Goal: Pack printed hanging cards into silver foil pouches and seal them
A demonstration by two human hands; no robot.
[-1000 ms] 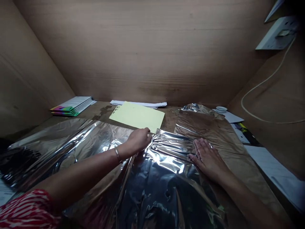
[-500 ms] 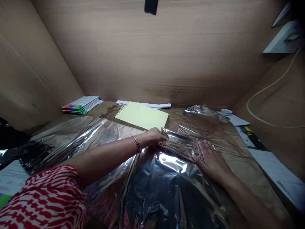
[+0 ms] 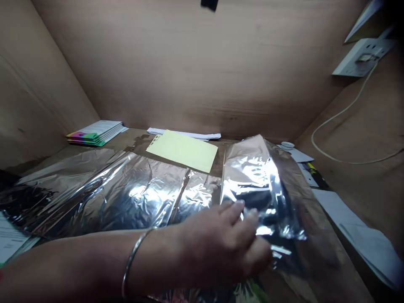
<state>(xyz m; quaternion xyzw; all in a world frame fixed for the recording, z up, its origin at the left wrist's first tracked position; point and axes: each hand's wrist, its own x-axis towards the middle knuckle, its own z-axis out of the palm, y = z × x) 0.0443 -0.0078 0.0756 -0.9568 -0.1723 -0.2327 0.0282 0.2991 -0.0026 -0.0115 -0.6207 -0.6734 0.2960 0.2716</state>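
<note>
Silvery film (image 3: 249, 179) now raised right of yellow sheet (image 3: 186, 151); left hand (image 3: 224, 244), swung across in front of sheet, half-curled, grip unclear. Right hand no longer discernible; film apparently unpinned.

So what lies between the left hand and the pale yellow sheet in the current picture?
Wrinkled silvery film lies between the left hand and the pale yellow sheet, with some brown desk showing beside the sheet, in the head view.
</note>
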